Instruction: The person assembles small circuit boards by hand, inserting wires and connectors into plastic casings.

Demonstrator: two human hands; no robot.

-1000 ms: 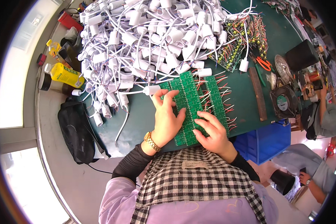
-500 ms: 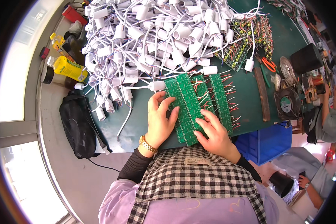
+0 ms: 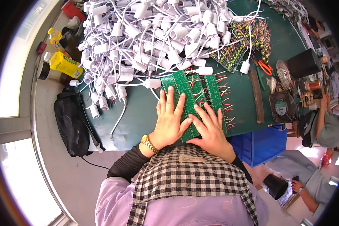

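Note:
Several long green circuit board panels lie side by side on the table in front of me. My left hand rests flat on the two leftmost panels, fingers spread and pointing away from me. Beside it, my right hand is also open, its thumb side over the lower part of the same panels and its fingertips near the red and white wires. A wired circuit board panel lies at the right, with thin red and white leads sticking out along its edge. My hands hide the lower parts of the panels.
A large heap of white lamp sockets with cables covers the far left. At right are wired boards, orange-handled pliers, a wooden strip and a fan. A blue crate stands below the table edge.
My left hand has flattened and spread its fingers over the panels. My right hand has come closer to it, now laid flatter. The whole view has shifted slightly.

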